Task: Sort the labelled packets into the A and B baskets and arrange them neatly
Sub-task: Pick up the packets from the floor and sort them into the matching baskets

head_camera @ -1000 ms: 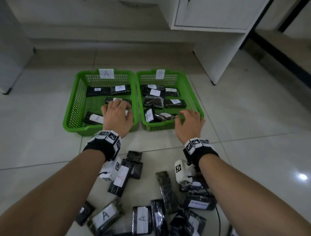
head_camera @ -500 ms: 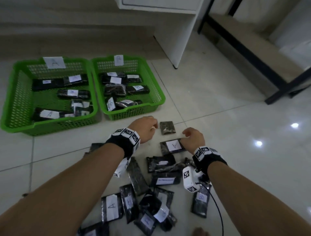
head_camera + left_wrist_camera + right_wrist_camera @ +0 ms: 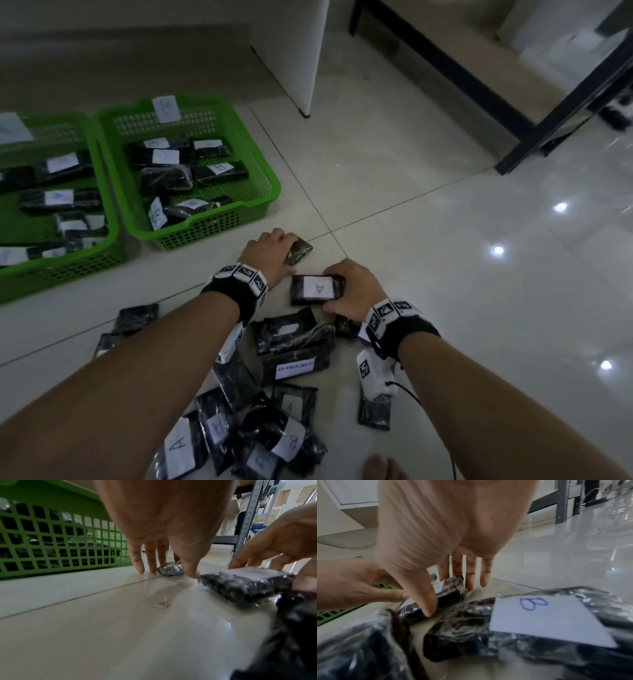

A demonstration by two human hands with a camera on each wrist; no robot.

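Two green baskets stand at the left: basket A (image 3: 102,253) and basket B (image 3: 263,178), each with several black packets with white labels inside. My left hand (image 3: 284,248) is down on the floor, thumb and fingers pinching a small dark packet (image 3: 303,251) with no label showing; it appears as the small dark packet (image 3: 169,568) in the left wrist view. My right hand (image 3: 344,291) grips a black packet labelled A (image 3: 317,289) by its right end, thumb on the near edge and fingers over the far edge. That A packet (image 3: 450,592) still lies on the floor.
A heap of loose black packets (image 3: 294,346) lies between my forearms, some labelled A or B, one B packet (image 3: 539,618) just under my right wrist. A white cabinet leg (image 3: 305,68) stands behind basket B. A black-framed shelf (image 3: 513,137) is at the right. My toe (image 3: 383,467) shows at the bottom.
Both hands came back from the baskets to the floor pile. The left hand closed on the small dark packet and the right hand took hold of the A packet. The view swung right.
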